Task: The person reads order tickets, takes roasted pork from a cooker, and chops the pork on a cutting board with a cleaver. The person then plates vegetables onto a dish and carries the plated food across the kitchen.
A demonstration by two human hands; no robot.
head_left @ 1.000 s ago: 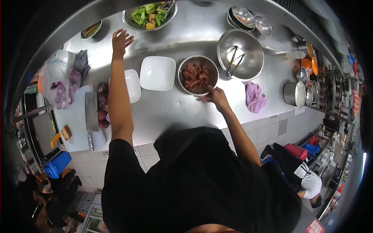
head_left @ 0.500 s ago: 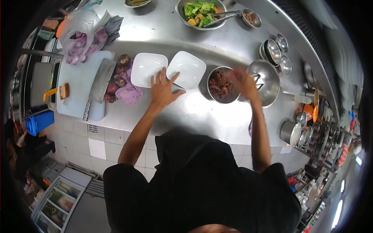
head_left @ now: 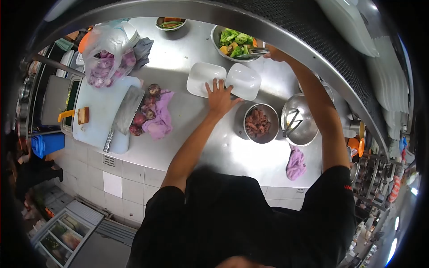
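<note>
My left hand [head_left: 220, 99] has its fingers spread, fingertips on the near edges of two white square dishes, a left dish [head_left: 199, 78] and a right dish [head_left: 245, 80], standing side by side. Far ahead, my right hand [head_left: 276, 54] reaches over to the metal tongs [head_left: 255, 52], its fingers closed at the handle end. The tongs' other end rests among broccoli and yellow chunks [head_left: 234, 40] in a steel bowl [head_left: 215, 39]. Right of my left hand, cooked meat strips [head_left: 258, 123] lie in a smaller steel bowl [head_left: 246, 134].
A large steel bowl [head_left: 308, 129] holds black-handled tongs [head_left: 292, 123]. Purple cloths [head_left: 296, 164] and red onions [head_left: 139, 119] lie on the counter. A cleaver [head_left: 127, 111] rests on the white cutting board [head_left: 96, 134]. An overhead metal shelf [head_left: 187, 10] crosses above the far side.
My right hand has gone from over the meat bowl to the tongs at the vegetable bowl. Under my left hand, both white dishes have shifted right, away from the onions. The view has also shifted.
</note>
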